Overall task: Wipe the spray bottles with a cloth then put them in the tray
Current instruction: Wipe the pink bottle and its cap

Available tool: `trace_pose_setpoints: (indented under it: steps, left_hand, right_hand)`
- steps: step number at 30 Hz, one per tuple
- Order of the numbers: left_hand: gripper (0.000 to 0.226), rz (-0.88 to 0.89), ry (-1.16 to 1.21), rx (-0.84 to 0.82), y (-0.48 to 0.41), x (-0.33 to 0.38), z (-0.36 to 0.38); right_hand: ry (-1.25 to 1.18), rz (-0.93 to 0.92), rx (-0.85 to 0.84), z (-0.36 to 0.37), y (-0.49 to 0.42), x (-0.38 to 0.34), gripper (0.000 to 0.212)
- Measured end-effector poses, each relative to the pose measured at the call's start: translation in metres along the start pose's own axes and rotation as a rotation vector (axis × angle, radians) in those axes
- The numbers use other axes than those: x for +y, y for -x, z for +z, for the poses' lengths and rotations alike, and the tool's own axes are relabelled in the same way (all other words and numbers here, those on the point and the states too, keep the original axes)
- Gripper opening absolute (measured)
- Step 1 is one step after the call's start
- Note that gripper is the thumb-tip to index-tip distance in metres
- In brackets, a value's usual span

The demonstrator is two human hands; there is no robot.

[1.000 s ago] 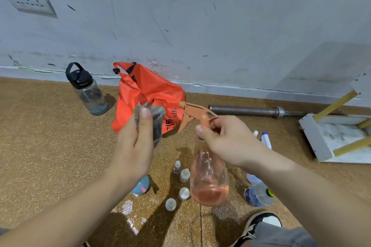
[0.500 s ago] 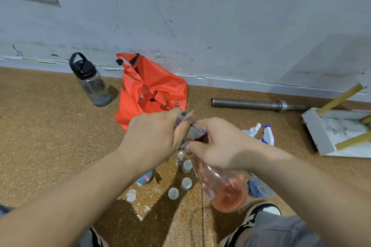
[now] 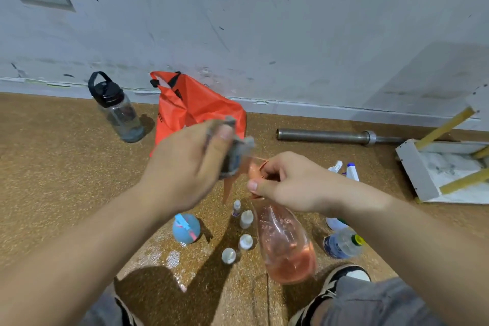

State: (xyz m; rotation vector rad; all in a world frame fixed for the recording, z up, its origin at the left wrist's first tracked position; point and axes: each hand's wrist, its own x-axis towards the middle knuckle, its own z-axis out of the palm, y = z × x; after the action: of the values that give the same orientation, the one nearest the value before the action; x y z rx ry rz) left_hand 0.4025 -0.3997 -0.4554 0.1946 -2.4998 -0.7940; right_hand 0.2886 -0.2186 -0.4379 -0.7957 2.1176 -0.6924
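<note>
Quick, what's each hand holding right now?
Left hand: closed, gripping the grey cloth.
Right hand: closed around the neck of the pink spray bottle.

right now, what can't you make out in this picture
Head view only:
- Cloth in the left hand: motion blur; contact with the spray bottle unclear.
- Spray bottle neck: hidden by the right hand.
- Tray: cut off by the right edge.
- Small bottles: labels too small to read.
</note>
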Motion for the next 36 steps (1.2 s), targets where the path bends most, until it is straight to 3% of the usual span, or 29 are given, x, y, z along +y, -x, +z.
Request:
trace_pose_setpoints:
  steps: [2,4,10,13,18,21,24,29,32,36]
  left_hand:
    - [0.038,0.173,-0.102,-0.236,0.003,0.005,0.01]
    - [0.036,0.152,-0.14,-0.346,0.003,-0.001,0.016]
    - [0.031,-0.156,-0.046,-0.148,0.003,-0.023,0.031]
    - [0.035,-0.304,-0.05,-0.167,0.005,-0.031,0.034]
    - [0.038,-0.238,0.018,-0.289,0.017,-0.005,0.056]
    - [0.041,-0.262,0.066,-0.383,0.028,0.01,0.074]
    - [0.043,-0.329,0.091,-0.435,0.034,0.013,0.085]
    - [0.048,-0.507,0.151,-0.473,0.037,0.008,0.11]
    - [0.049,-0.667,0.184,-0.55,0.042,0.002,0.139]
    - [0.05,-0.801,0.216,-0.623,0.047,-0.002,0.178]
  right_hand:
    - [-0.033,-0.044,-0.039,0.004,0.001,-0.004,0.023]
    - [-0.022,-0.066,-0.03,0.009,0.003,-0.007,0.019]
    - [0.002,0.051,0.172,0.001,0.008,0.013,0.036]
    - [-0.06,0.075,0.313,0.001,0.021,0.033,0.026]
    - [-0.052,0.097,0.526,0.009,0.037,0.07,0.011]
    - [-0.295,0.22,0.681,0.015,0.03,0.097,0.026]
    - [-0.725,0.289,0.814,0.028,0.02,0.118,0.005]
    - [-0.827,0.441,0.922,0.058,-0.008,0.168,0.009]
    - [-0.876,0.542,0.925,0.072,-0.028,0.194,0.022]
    - [-0.944,0.591,0.946,0.082,-0.054,0.229,0.012]
